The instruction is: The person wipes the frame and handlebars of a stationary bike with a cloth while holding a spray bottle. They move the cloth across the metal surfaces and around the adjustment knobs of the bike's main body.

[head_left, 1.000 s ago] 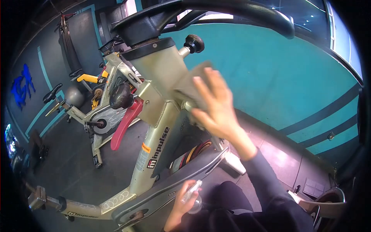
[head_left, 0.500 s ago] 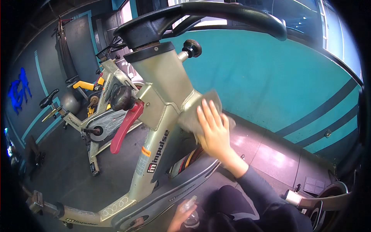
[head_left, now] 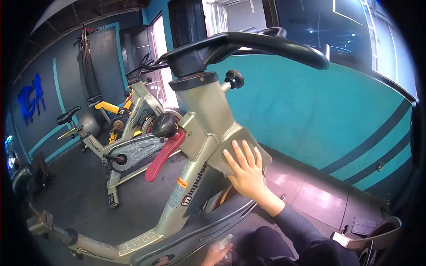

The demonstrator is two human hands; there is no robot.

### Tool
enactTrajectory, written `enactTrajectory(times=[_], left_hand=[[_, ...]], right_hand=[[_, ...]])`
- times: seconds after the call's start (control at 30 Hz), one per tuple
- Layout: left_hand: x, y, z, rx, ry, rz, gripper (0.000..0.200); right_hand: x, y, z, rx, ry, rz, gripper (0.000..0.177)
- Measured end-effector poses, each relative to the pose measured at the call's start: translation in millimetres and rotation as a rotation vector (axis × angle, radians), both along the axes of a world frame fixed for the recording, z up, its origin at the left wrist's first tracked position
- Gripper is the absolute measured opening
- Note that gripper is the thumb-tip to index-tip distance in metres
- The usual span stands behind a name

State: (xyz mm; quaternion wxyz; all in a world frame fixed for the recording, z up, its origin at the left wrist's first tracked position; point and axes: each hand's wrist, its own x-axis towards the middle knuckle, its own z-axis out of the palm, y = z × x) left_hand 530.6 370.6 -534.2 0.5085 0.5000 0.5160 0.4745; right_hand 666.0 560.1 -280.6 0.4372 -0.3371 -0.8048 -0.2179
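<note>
My right hand [head_left: 248, 173] holds a grey-brown cloth [head_left: 222, 160] against the frame of an exercise bike [head_left: 212, 106], just below its head tube. The fingers are stretched over the cloth and the thumb is hidden. Low in the view, my left hand [head_left: 214, 256] is closed around a clear spray bottle [head_left: 225, 243], partly cut off by the bottom edge. A red lever [head_left: 165, 155] and a black knob [head_left: 164, 125] stick out on the bike's left side. Black handlebars [head_left: 248, 42] top the bike.
Behind, to the left, stands a second exercise bike [head_left: 133, 148], with a grey ball [head_left: 88, 125] beyond it. A teal wall [head_left: 301, 106] runs along the right. Part of other equipment [head_left: 361, 241] sits at the lower right, near my arm.
My view has tilted up a little, so the bike appears lower and farther right. The cloth, blurred and bunched before, now lies flatter and slightly lower on the frame. The left hand keeps the bottle.
</note>
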Motion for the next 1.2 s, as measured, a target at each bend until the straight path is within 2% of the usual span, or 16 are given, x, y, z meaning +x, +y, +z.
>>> enactTrajectory(times=[0.03,0.13,0.2,0.27,0.37,0.43,0.47,0.5,0.53,0.6,0.63,0.8,0.93,1.03,1.13,1.2], left_hand=[[0.0,-2.9,15.3,-0.075,0.035,-0.027,0.055],[6.4,-1.5,0.4,0.064,0.026,0.05,0.049],[4.4,2.4,-1.0,0.067,0.126,0.05,0.035],[5.1,1.9,2.3,0.051,0.137,0.062,0.03],[7.8,0.1,3.5,0.024,0.072,0.081,0.028],[6.8,2.0,-28.2,0.134,-0.028,0.093,0.04],[5.8,4.0,-38.5,0.185,-0.078,0.097,0.048],[6.2,-0.5,-27.1,0.045,-0.197,0.099,0.047],[5.9,-3.7,-17.5,0.01,-0.185,0.091,0.047],[4.0,-5.2,-5.2,-0.06,-0.161,0.069,0.047],[1.7,-4.6,-9.8,-0.054,-0.179,0.05,0.047],[2.0,-1.6,-21.7,0.042,-0.151,0.061,0.047],[3.9,1.0,-23.3,0.103,0.04,0.088,0.046],[-5.0,5.3,-38.0,0.058,-0.017,-0.071,0.047],[3.2,1.5,-11.3,0.136,0.162,0.046,0.028],[4.8,0.0,-18.4,0.098,0.038,0.064,0.029]], right_hand=[[-1.4,2.1,11.9,-0.002,0.009,-0.002,0.077],[-8.9,14.2,27.8,-0.006,0.089,0.006,0.076],[-12.3,26.2,40.8,-0.029,0.171,0.023,0.074],[-10.9,48.5,59.3,-0.136,0.411,0.156,0.057],[0.2,89.9,93.4,-0.145,0.927,0.586,0.044],[-6.5,78.0,125.8,0.03,0.865,0.781,0.051],[-10.9,65.6,138.4,0.115,0.728,0.688,0.055],[-15.3,53.2,151.0,0.21,0.599,0.6,0.061],[-24.4,44.0,157.4,0.295,0.365,0.324,0.068],[-58.5,50.9,150.6,0.19,0.286,0.403,0.077],[-60.8,52.7,145.8,0.276,0.292,0.346,0.08],[-28.1,42.6,84.3,0.095,0.121,0.219,0.081],[-13.6,25.8,61.8,0.021,-0.029,0.086,0.081],[-32.8,32.3,79.9,0.056,0.107,0.178,0.081],[-56.7,40.5,116.2,0.186,0.181,0.208,0.082],[-66.3,44.5,127.0,0.217,0.205,0.221,0.082]])
